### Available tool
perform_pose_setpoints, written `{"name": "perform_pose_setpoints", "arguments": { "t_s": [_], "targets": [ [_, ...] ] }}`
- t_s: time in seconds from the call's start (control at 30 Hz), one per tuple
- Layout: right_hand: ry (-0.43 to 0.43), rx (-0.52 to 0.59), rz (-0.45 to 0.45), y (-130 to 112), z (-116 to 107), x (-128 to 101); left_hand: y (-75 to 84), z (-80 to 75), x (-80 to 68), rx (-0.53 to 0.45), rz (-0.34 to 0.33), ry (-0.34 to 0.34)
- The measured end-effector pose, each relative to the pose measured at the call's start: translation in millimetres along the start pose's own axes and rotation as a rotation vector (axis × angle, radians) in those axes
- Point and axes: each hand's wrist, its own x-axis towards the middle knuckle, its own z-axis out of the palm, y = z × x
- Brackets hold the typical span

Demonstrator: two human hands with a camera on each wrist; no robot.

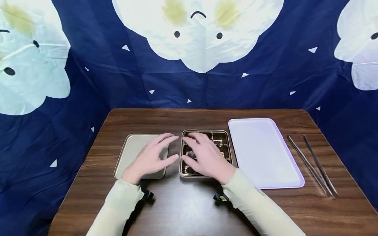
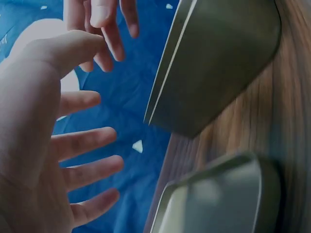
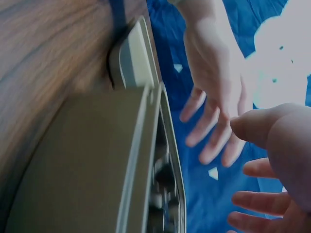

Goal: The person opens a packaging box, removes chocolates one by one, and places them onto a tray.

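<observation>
Chocolates (image 1: 218, 143) sit in the gold box (image 1: 227, 137), which stands near the middle of the table (image 1: 183, 209), closer to its front edge than to the back. The box is open and split into compartments; dark pieces show in some of them, though the right hand (image 1: 206, 159) covers most of the inside from the head view. That hand is spread flat above the box with its fingers straight and apart, gripping nothing; whether the fingertips touch the chocolates cannot be told.

Just left of the box lies the gold lid (image 1: 133, 154), flat on the table, its right edge close beside the box. The left hand (image 1: 152, 157) hovers over the lid's right half, fingers straight and fanned out, empty as well. The left wrist view shows those fingers (image 2: 87, 141) spread in the air with the lid's rim (image 2: 214, 189) beside them, and the right wrist view shows the box wall (image 3: 146, 160) edge-on with both hands loose above it.

Right of the box lies a white tray (image 1: 262, 154), reaching toward the table's right side. Two metal chopsticks (image 1: 313, 165) lie near the right edge, side by side, apart from the tray.
</observation>
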Motion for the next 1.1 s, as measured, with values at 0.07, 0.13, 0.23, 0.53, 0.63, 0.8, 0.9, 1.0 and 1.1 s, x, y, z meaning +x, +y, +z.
{"name": "perform_pose_setpoints", "arguments": {
  "t_s": [0.07,0.13,0.23,0.53,0.63,0.8,0.9,1.0,1.1],
  "targets": [
    [0.012,0.006,0.018,8,-6,-7,2.3,4.1,2.6,0.000,-0.005,-0.028],
    [0.026,0.007,0.038,16,-11,-14,3.0,8.2,4.2,0.001,-0.011,-0.056],
    [0.051,0.018,0.063,30,-19,-25,3.6,13.4,4.9,-0.005,-0.027,-0.097],
    [0.144,-0.001,0.174,82,-49,-75,0.4,24.1,5.0,-0.048,-0.076,-0.179],
    [0.186,-0.028,0.212,100,-61,-95,-3.1,26.7,4.5,-0.073,-0.088,-0.204],
    [0.225,-0.107,0.253,127,-78,-127,-7.3,27.2,4.2,-0.104,-0.092,-0.232],
    [0.232,-0.154,0.284,141,-87,-148,-8.7,25.8,4.9,-0.109,-0.081,-0.236],
    [0.215,-0.189,0.328,154,-96,-166,-10.2,23.4,5.0,-0.108,-0.075,-0.240],
    [0.185,-0.223,0.389,166,-105,-186,-11.2,24.2,5.0,-0.114,-0.073,-0.243]
  ]
}}
